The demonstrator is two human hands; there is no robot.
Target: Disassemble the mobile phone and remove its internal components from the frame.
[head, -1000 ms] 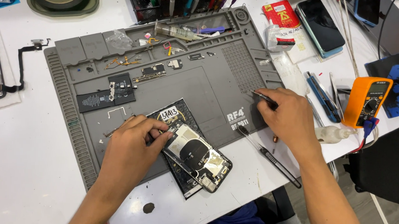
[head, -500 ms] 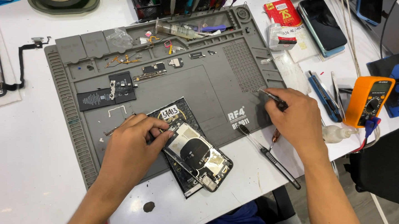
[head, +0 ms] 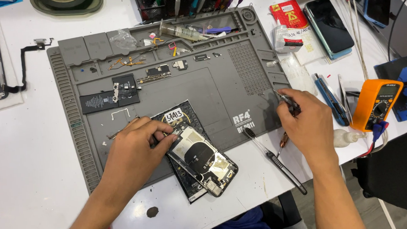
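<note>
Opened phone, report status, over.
Left hand pressing on opened phone on grey repair mat. Right hand holds tweezers, off phone. Brush lies between.

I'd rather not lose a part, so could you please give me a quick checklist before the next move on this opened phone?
1. Left hand steadies the opened phone: ok.
2. Phone lies fully on the grey mat: not ok, its lower end overhangs the edge.
3. Right hand has a thin tool in its grip: ok.
4. Tool tip type: cannot tell.
5. Brush lies clear of the phone: ok.
</note>
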